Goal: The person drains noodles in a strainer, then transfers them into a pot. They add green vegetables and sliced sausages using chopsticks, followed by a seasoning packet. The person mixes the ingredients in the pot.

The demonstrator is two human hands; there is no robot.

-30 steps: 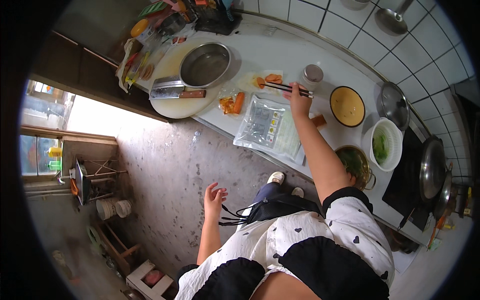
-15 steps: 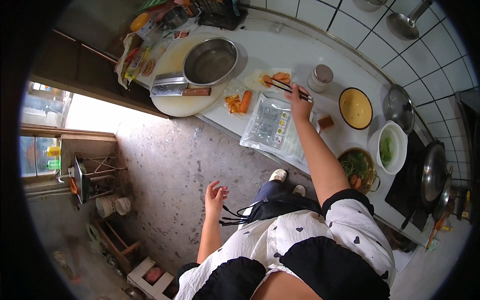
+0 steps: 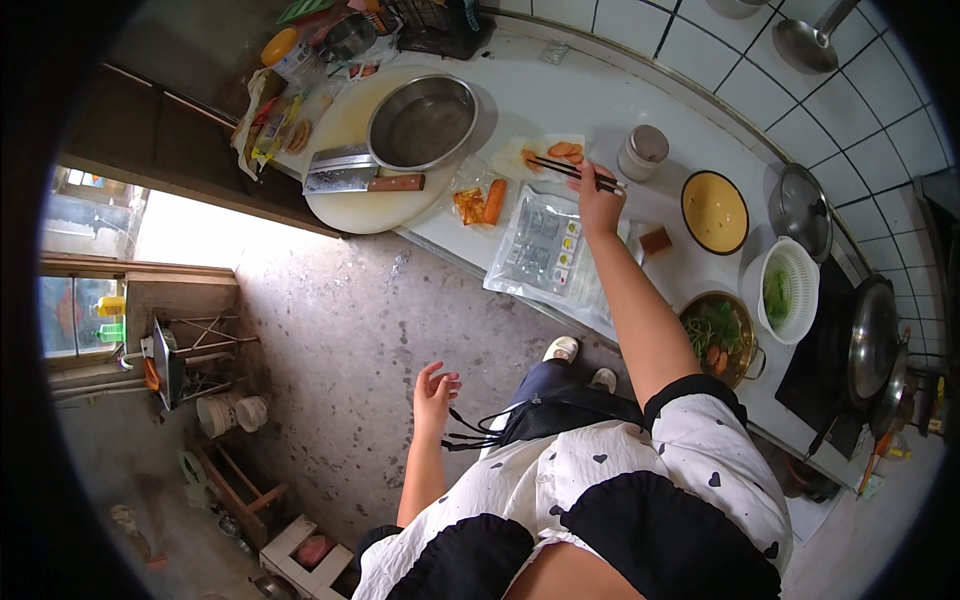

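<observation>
Chopsticks (image 3: 565, 168) in right hand (image 3: 598, 205) (gripped)

White tiled wall (image 3: 700, 40), long white counter (image 3: 560, 95), mottled grey concrete floor (image 3: 340, 340), bright daylight through window (image 3: 75, 320), small wooden rack (image 3: 235, 480)

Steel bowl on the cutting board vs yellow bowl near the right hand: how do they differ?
The steel bowl is bare grey metal and looks empty; the yellow bowl is yellow inside with a dark rim. The steel bowl looks wider than the yellow bowl. The steel bowl sits on the round cutting board beside a cleaver; the yellow bowl stands directly on the white counter, right of the right hand holding chopsticks. Both are round and upright.
</observation>
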